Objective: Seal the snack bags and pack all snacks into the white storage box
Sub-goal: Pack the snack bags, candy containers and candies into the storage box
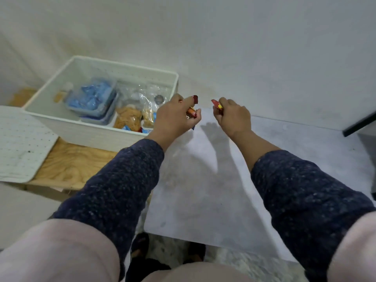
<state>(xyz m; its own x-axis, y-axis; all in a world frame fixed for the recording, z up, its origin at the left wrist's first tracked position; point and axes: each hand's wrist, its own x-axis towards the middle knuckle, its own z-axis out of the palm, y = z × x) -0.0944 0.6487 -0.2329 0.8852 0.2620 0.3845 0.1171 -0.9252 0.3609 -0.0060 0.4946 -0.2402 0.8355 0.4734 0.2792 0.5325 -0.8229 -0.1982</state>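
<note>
The white storage box (85,131) stands at the left on a wooden board. Inside it lie clear tubs of blue-wrapped sweets (92,99), clear bags of tan snacks (128,118) and a small jar (62,92). My left hand (173,117) hovers by the box's right front corner, closed around several small red and orange wrapped snacks (192,111). My right hand (232,116) is a little to the right, above the grey table (203,190), fingers closed on a small red and yellow wrapped snack (216,103). The two hands are apart.
The box's white perforated lid (20,145) lies flat at the far left, partly over the wooden board (71,165). A dark-edged object (360,121) juts in at the right. A white wall rises behind the table. My knees fill the bottom of the view.
</note>
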